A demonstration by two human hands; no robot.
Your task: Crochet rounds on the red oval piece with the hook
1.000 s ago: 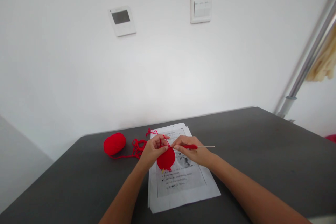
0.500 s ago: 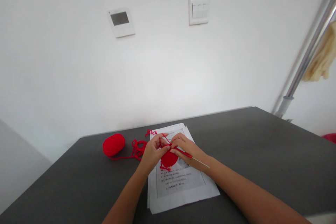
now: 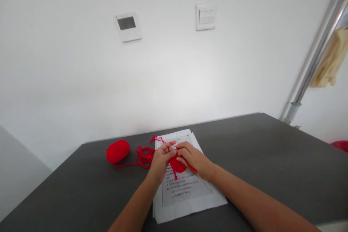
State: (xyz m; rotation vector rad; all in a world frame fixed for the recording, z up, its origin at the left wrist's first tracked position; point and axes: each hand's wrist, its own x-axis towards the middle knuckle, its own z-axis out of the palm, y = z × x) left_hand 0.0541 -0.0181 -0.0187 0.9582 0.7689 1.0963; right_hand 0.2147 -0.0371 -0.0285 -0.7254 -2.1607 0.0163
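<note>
A small red knitted piece (image 3: 178, 164) hangs between my hands, above printed paper sheets (image 3: 190, 203). My left hand (image 3: 162, 157) pinches its upper left edge, with red yarn over the fingers. My right hand (image 3: 194, 156) is closed around a thin needle (image 3: 203, 182), whose pale end sticks out below the palm toward the lower right. A bit of yellow shows at the piece's lower edge. Loose red yarn (image 3: 145, 156) lies left of my left hand and runs to a red yarn ball (image 3: 117, 151).
The dark grey table (image 3: 252, 159) stands against a white wall with a wall panel (image 3: 128, 27) and a light switch (image 3: 206, 17). At the right are a metal pole (image 3: 312, 61), a cream cloth (image 3: 330, 59) and a red object (image 3: 339, 145).
The needle's pale end has swung downward and the red piece has shifted slightly right. My right wrist has turned a little. The camera view has moved slightly.
</note>
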